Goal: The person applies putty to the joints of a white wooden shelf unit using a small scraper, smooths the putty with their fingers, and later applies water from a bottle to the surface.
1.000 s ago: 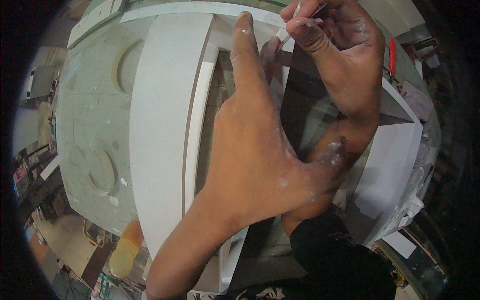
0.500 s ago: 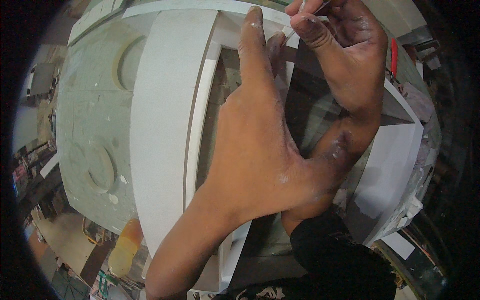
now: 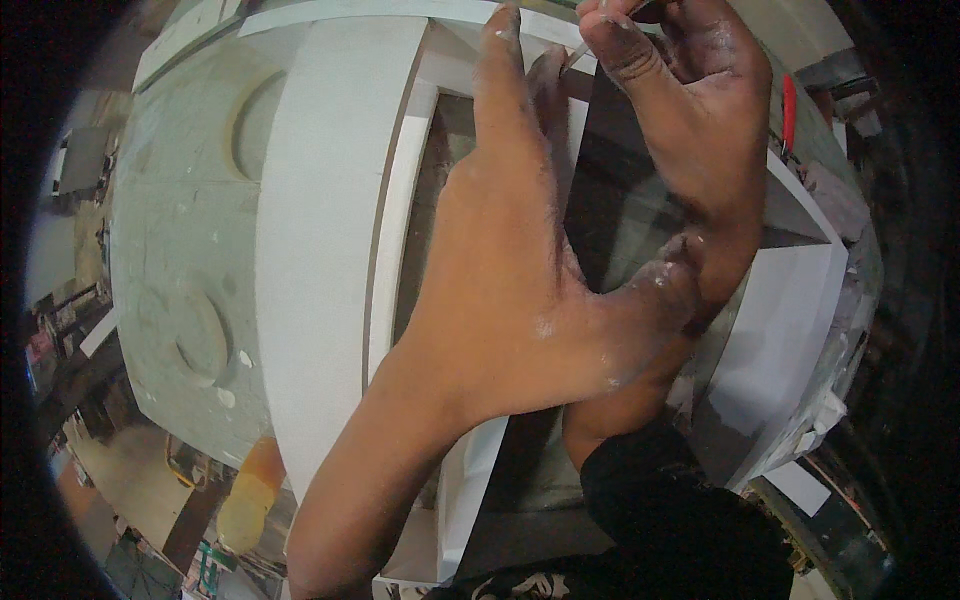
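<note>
My left hand [image 3: 520, 270] stretches across a white frame-like piece [image 3: 325, 200]. Its index finger points up toward the far edge, a second finger shows beside it, and the thumb stands well apart to the right. The fingers look open and I see nothing held in them. At the top right my right hand [image 3: 695, 110] is closed, thumb against bent fingers, around a thin pale strip [image 3: 575, 56]. That strip reaches down toward the left fingertips; its full shape is cut off by the upper edge and hidden by the fingers. White dust marks both hands.
The white piece lies on a greenish work surface [image 3: 160, 250] bearing ring-shaped marks. A white angled panel [image 3: 770, 330] stands on the right. A red-handled tool [image 3: 788, 115] lies beyond my right hand. A yellowish bottle [image 3: 248, 505] is at the lower left.
My left hand has shifted slightly up and left, and its thumb has swung up and outward to the right. My right hand has risen a little, still gripping the thin strip.
</note>
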Demonstrator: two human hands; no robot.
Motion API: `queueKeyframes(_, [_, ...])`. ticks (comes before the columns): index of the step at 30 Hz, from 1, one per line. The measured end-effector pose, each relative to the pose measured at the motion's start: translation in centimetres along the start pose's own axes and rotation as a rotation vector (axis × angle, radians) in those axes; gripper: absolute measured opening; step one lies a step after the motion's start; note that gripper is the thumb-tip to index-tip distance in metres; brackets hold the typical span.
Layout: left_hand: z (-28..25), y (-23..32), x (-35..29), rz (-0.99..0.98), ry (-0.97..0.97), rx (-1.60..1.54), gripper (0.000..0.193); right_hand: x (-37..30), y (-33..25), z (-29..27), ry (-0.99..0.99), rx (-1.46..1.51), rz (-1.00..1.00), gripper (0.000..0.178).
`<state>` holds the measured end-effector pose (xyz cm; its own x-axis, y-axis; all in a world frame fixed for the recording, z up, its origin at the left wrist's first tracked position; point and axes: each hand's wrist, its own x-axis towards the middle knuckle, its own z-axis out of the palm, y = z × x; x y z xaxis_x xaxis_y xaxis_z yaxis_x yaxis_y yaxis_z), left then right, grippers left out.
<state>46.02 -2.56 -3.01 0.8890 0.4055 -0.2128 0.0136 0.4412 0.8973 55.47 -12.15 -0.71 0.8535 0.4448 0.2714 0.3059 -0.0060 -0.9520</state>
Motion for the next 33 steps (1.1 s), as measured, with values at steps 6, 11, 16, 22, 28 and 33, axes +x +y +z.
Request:
queueKeyframes(6, [2.7, -1.1, 0.4, -0.034, 0.116, -0.152, 0.066, 0.4, 0.8, -0.4, 0.032, -0.145, -0.057, 0.037])
queueKeyframes(11, [3.3, -1.3, 0.4, -0.027, 0.117, -0.148, 0.065, 1.0, 1.8, -0.7, 0.032, -0.143, -0.122, 0.035])
queueKeyframes(16, [2.3, -0.9, 0.3, 0.016, 0.114, -0.037, 0.063, 0.9, 2.2, -0.6, 0.053, -0.16, -0.16, 0.029])
queueKeyframes(22, [0.1, -1.6, -0.4, 0.258, 0.047, 0.251, 0.049, 0.6, 1.6, 0.8, 0.064, -0.148, -0.115, 0.025])
queueKeyframes(28, [1.6, -3.8, 3.3, -0.018, 0.296, -0.244, 0.058, 0.8, 2.2, -0.3, 0.044, -0.087, -0.097, 0.023])
queueKeyframes(33, [2.8, -3.3, 3.0, -0.057, 0.291, -0.378, 0.062, 0.2, 0.7, 0.2, 0.066, -0.116, -0.039, 0.024])
